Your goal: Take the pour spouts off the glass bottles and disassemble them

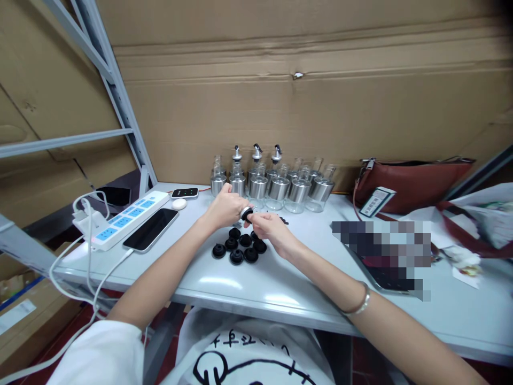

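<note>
My left hand (227, 207) is closed around a small silver-and-black pourer cap (246, 213), held above the table. The fingers of my right hand (269, 229) pinch the black end of the same cap from the other side. Just below my hands lies a cluster of several black round stoppers (236, 256). Behind them stand several glass bottles with metal sleeves (279, 188). Three bottles at the back carry silver pourer tops with black spouts (257, 152). Small dark pieces (284, 220) lie partly hidden behind my right hand.
At left are a white power strip (134, 219), a phone (151, 230) on a white cable, a small display device (185, 193) and a round white object (179, 203). A brown bag (412, 184) and a pixelated dark item lie at right. Cardboard (280, 107) backs the table.
</note>
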Action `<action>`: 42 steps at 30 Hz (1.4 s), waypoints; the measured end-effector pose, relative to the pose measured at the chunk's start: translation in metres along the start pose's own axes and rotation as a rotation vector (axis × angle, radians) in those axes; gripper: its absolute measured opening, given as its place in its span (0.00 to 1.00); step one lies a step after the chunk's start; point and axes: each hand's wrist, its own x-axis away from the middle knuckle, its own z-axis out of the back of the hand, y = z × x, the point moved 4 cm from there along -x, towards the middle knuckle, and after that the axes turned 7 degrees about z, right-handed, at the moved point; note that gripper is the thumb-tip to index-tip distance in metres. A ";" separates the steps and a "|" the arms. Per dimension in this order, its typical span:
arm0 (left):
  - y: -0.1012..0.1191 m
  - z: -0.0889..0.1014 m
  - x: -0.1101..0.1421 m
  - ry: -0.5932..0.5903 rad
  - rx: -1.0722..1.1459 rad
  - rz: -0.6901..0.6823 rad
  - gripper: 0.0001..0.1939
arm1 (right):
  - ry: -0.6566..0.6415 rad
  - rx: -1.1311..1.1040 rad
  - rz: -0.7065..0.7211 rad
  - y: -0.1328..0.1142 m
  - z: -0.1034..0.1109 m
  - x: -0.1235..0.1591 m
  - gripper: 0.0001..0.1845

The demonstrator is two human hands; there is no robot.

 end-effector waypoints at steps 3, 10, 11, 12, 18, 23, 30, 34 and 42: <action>0.001 0.000 -0.001 -0.006 -0.012 -0.004 0.16 | 0.025 0.219 0.117 -0.002 0.004 -0.002 0.16; -0.001 -0.002 0.000 -0.041 0.025 -0.006 0.17 | 0.132 0.723 0.387 -0.019 0.007 0.002 0.19; -0.001 -0.002 0.000 -0.047 0.033 -0.005 0.16 | 0.130 0.795 0.410 -0.020 0.007 0.003 0.18; -0.001 -0.002 0.001 -0.052 0.042 -0.004 0.16 | 0.127 0.879 0.441 -0.021 0.007 0.004 0.16; -0.002 -0.003 0.002 -0.050 0.081 -0.004 0.18 | 0.065 1.418 0.801 -0.028 0.001 0.012 0.09; -0.003 -0.004 0.004 -0.039 0.085 0.006 0.18 | 0.025 1.473 0.910 -0.028 0.002 0.015 0.08; -0.001 0.000 0.006 0.012 0.041 0.086 0.21 | 0.067 1.204 0.676 -0.023 0.008 0.012 0.09; 0.001 0.003 0.007 0.036 0.019 0.109 0.17 | 0.095 0.994 0.526 -0.018 0.011 0.009 0.07; 0.000 0.005 0.007 0.018 0.034 0.147 0.09 | 0.134 0.841 0.699 -0.017 0.017 0.007 0.07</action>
